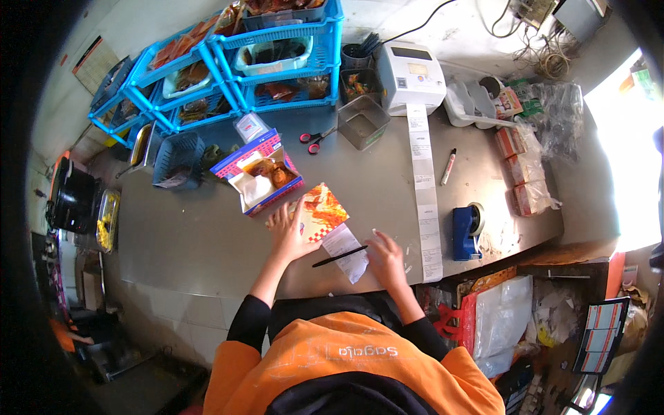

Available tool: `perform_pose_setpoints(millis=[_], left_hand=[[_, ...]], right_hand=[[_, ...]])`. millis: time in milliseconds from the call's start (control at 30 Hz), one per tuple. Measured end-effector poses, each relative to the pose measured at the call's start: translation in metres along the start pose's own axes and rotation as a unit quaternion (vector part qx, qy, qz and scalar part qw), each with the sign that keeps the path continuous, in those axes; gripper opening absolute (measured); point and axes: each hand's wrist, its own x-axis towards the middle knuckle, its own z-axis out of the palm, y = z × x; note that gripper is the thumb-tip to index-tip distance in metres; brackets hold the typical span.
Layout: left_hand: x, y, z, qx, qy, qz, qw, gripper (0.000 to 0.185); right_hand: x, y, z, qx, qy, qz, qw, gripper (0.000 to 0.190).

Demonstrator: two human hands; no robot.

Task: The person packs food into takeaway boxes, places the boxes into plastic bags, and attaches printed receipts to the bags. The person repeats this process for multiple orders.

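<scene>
My left hand point(288, 232) rests on the near left side of a closed food box with a flame and checker print point(327, 210). A printed paper receipt point(346, 246) lies against the box's near edge, with a black pen point(340, 256) across it. My right hand point(386, 257) is at the receipt's right side, near the pen's end; whether it pinches the paper cannot be told. Behind the closed box, an open blue and pink box point(275, 194) holds white rice point(256, 190) and browned chicken pieces point(280, 175).
A label printer point(412, 72) feeds a long label strip point(428, 207) down the steel table point(207, 249). Scissors point(315, 141), a plastic container point(363, 122), a marker point(449, 167) and a blue tape dispenser point(463, 233) stand or lie around. Blue racks point(288, 72) are at the back left.
</scene>
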Motion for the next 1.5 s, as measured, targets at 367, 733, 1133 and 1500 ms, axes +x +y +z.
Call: perform_pose_setpoints(millis=[367, 733, 1133, 1500], left_hand=[[0.024, 0.023, -0.012, -0.139, 0.022, 0.066, 0.988, 0.072], [0.043, 0.102, 0.002, -0.332, 0.003, 0.095, 0.938, 0.045], [-0.02, 0.179, 0.088, -0.754, -0.394, -0.279, 0.446, 0.07], [-0.044, 0.185, 0.081, -0.612, -0.455, -0.11, 0.638, 0.019]], right_hand=[[-0.061, 0.086, -0.107, -0.068, 0.006, 0.363, 0.929, 0.018], [-0.161, 0.151, -0.069, 0.231, -0.076, 0.382, 0.891, 0.031], [-0.13, 0.068, -0.113, 0.409, -0.215, 0.322, 0.827, 0.017], [-0.1, 0.02, -0.141, 0.145, -0.037, 0.263, 0.953, 0.012]])
